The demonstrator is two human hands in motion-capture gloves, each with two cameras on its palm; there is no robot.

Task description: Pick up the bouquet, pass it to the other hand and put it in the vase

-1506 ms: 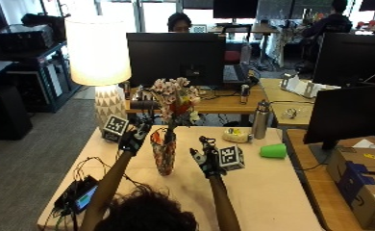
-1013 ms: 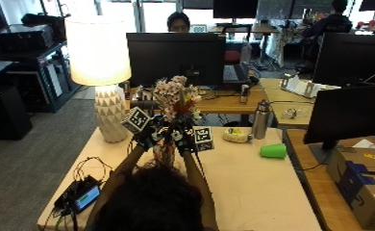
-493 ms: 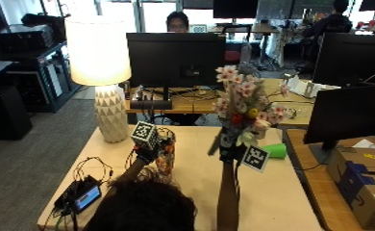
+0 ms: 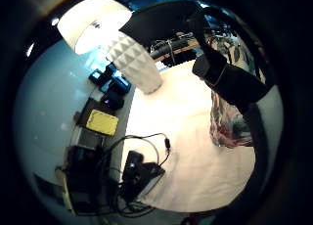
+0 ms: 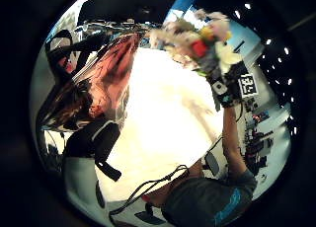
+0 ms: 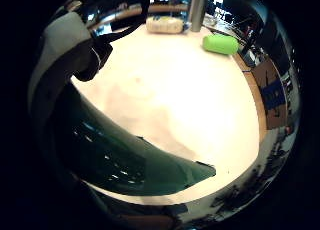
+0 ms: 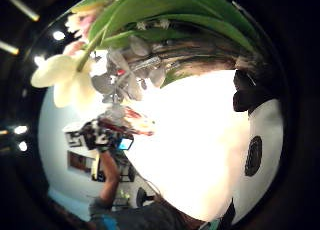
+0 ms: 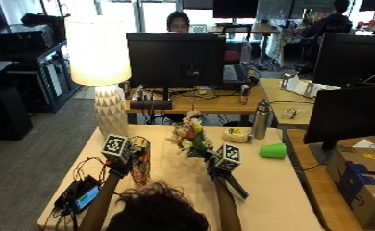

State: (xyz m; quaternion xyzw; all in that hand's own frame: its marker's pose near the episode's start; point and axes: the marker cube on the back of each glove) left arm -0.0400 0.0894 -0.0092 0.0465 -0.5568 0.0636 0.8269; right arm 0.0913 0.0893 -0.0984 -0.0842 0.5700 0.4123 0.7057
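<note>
Outside view showed the right hand (image 8: 220, 166) clasping the mixed-colour flower bouquet (image 8: 189, 137), stems slanting toward five o'clock; the patterned glass vase (image 8: 140, 159), gripped by the left hand (image 8: 118, 163), stood at its nine o'clock.

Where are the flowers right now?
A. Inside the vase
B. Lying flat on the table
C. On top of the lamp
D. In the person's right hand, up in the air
D: the right hand grips the bouquet above the table, beside the vase, which the left hand holds and which has no flowers in it.
</note>
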